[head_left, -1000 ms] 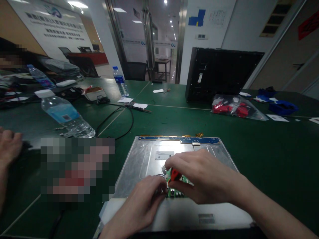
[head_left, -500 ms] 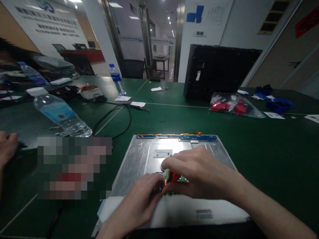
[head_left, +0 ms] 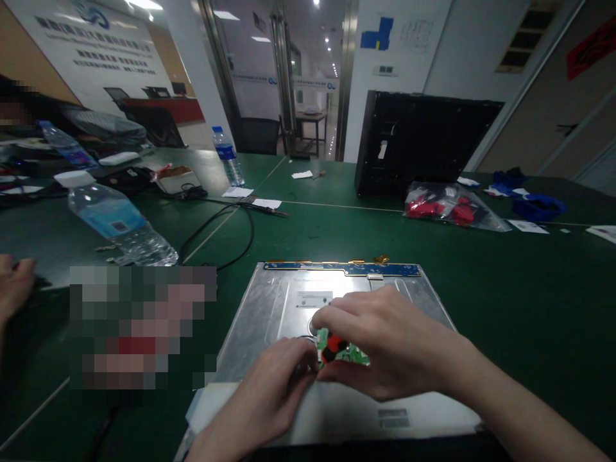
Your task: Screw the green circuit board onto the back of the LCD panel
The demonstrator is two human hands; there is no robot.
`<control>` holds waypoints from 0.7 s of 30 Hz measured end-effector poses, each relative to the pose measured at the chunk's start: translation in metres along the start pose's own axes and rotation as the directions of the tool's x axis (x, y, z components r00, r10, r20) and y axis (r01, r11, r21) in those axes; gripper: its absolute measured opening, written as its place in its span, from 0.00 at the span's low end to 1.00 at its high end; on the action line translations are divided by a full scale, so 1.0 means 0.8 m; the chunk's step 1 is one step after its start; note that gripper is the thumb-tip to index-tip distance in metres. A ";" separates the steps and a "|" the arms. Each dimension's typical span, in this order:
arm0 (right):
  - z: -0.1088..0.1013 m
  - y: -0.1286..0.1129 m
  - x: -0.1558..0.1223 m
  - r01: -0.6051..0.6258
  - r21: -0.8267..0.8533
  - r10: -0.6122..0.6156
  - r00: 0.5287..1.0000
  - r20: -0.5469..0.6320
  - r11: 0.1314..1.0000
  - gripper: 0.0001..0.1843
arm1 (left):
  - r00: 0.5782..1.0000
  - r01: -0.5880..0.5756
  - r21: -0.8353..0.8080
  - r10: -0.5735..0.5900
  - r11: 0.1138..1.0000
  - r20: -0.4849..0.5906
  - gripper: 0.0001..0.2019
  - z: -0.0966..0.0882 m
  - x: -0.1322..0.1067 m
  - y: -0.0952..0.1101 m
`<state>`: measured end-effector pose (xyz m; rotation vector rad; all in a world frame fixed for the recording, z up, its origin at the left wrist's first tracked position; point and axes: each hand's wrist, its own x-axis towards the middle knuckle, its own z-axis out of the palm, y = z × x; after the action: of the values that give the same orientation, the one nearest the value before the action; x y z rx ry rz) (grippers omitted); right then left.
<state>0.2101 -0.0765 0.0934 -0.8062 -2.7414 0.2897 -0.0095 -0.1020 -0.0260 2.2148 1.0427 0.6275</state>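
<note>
A silver metal panel (head_left: 269, 308) with a blue strip along its far edge lies flat on the green table in front of me. On its near middle sits a small green circuit board (head_left: 353, 353). My right hand (head_left: 385, 340) curls over the board and pinches a small red-and-black tool (head_left: 333, 347) against it. My left hand (head_left: 272, 391) is closed, its fingertips pressed to the board's left edge.
A lying water bottle (head_left: 115, 224) and black cables (head_left: 226, 231) are at the left. Another person's hand (head_left: 14, 285) rests at the far left edge. A black monitor shell (head_left: 423, 141) and a bag of red parts (head_left: 452, 208) stand behind.
My right hand has shifted slightly, uncovering more of the green board. The red tool now lies lower against the board. The left hand stays in place.
</note>
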 end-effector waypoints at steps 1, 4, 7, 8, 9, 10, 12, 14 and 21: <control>-0.001 0.000 0.000 0.006 0.024 -0.006 1.000 0.005 1.000 0.12 | 1.000 -0.003 -0.005 0.003 1.000 0.001 0.09 0.000 0.000 -0.001; -0.002 0.000 -0.001 0.019 0.060 -0.019 1.000 0.000 0.998 0.13 | 1.000 -0.007 -0.009 0.007 1.000 0.003 0.10 0.002 -0.001 -0.003; 0.001 0.000 0.000 0.002 0.003 -0.002 1.000 -0.030 1.000 0.08 | 1.000 0.004 0.010 -0.004 1.000 0.001 0.08 0.002 0.000 -0.002; 0.002 0.000 0.001 -0.006 -0.019 0.005 0.999 -0.036 1.000 0.09 | 1.000 0.007 0.016 -0.007 1.000 0.002 0.07 0.002 0.000 -0.002; 0.003 0.001 0.001 -0.011 -0.031 0.010 0.999 -0.032 0.999 0.10 | 1.000 0.006 0.019 -0.006 1.000 0.004 0.07 0.002 0.000 -0.001; 0.002 0.001 0.001 -0.010 -0.028 0.009 1.000 -0.022 1.000 0.10 | 1.000 0.003 0.019 -0.003 1.000 0.005 0.07 0.001 0.000 -0.001; -0.001 0.001 0.001 0.002 0.010 -0.002 1.000 0.009 1.000 0.10 | 1.000 -0.002 0.012 0.002 1.000 0.001 0.08 0.001 0.000 0.000; -0.003 0.001 0.000 0.015 0.060 -0.017 0.999 0.034 0.998 0.13 | 1.000 0.000 0.004 0.000 1.000 0.004 0.09 0.001 0.001 0.001; 0.002 0.001 0.000 -0.002 -0.048 0.000 0.999 -0.033 0.999 0.09 | 1.000 0.008 0.002 -0.008 1.000 -0.004 0.07 0.001 0.003 0.000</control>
<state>0.2099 -0.0757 0.0915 -0.8173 -2.7268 0.2092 -0.0079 -0.1007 -0.0257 2.2109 1.0545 0.6277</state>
